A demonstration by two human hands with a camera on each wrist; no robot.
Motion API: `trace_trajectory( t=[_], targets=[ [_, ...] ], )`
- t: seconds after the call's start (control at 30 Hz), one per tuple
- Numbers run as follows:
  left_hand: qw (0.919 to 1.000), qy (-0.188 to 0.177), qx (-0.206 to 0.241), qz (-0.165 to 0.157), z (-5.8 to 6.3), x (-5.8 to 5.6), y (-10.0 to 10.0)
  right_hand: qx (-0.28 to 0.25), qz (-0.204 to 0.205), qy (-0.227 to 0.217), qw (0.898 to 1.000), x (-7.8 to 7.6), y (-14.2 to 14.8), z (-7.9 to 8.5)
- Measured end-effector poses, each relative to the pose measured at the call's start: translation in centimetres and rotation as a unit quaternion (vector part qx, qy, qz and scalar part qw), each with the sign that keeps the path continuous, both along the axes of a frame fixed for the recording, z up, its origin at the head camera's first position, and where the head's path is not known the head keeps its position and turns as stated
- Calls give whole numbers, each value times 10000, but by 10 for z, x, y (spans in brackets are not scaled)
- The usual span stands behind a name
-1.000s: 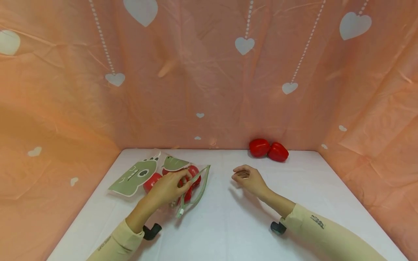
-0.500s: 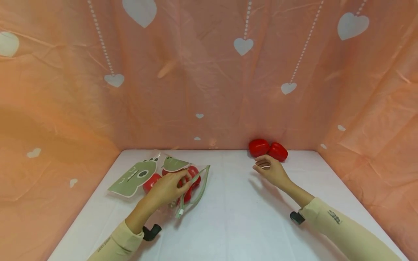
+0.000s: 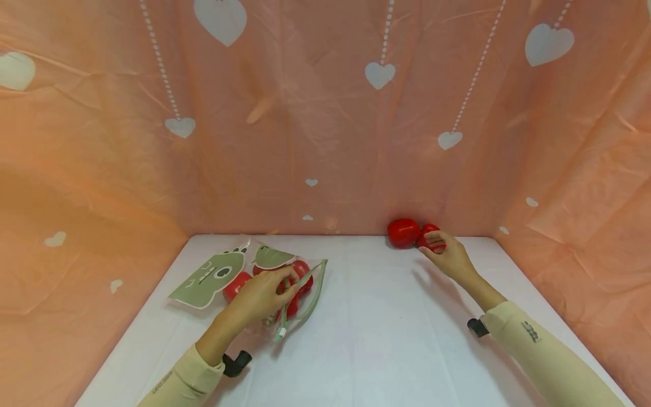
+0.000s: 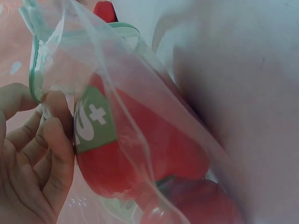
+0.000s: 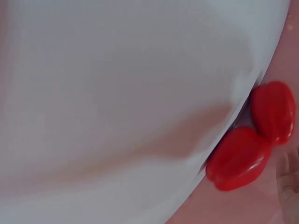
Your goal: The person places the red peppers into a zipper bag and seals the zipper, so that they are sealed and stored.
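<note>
My left hand [image 3: 261, 291] pinches the green-edged rim of a clear zip bag [image 3: 216, 277] printed with a green cartoon monster. Several red bell peppers [image 4: 135, 135] lie inside, seen through the plastic in the left wrist view. At the far right of the table, my right hand [image 3: 451, 257], fingers loosely bent, overlaps a red bell pepper [image 3: 429, 229] in the head view. In the right wrist view a small gap shows between the fingers [image 5: 284, 168] and that pepper. A second bell pepper [image 3: 403, 233] sits against its left side.
A white table [image 3: 356, 339] is enclosed by pink-orange cloth walls [image 3: 325, 141] with white hearts. Both loose peppers stand close to the back wall. A zip slider [image 3: 282, 332] hangs at the near end of the bag's mouth.
My right hand has moved right and away from me, from mid-table to the right-hand pepper, partly covering it. The left hand and the bag stay in place.
</note>
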State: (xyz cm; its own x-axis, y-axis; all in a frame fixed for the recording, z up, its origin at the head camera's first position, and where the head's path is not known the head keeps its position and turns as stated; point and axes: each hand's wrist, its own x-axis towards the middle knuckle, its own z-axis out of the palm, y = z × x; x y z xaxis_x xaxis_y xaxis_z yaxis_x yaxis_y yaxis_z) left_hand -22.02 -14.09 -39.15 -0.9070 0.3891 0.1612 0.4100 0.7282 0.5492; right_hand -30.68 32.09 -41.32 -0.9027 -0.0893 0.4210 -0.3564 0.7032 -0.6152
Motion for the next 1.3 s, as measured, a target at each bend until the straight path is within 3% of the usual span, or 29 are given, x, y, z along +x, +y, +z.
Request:
trace_trajectory(
  t=[0.37,0.63,0.83,1.07,1.3],
  targets=[
    [10000,4,-27,17,0,-2,1,278,-333,-150,9989,-13,23,-4],
    [9999,-38,-84,74,0,-2,0,244,-458,-874,9948,-23,29,-3],
    [9999,-63,-116,78,0,-2,0,377,-506,-1121,9917,-34,34,-3],
    [10000,-33,-80,35,0,-1,0,210,-620,-1863,9803,-40,36,2],
    [9999,-64,-68,52,-1,0,-1,247,-516,-2043,9772,-45,41,-3]
  ],
)
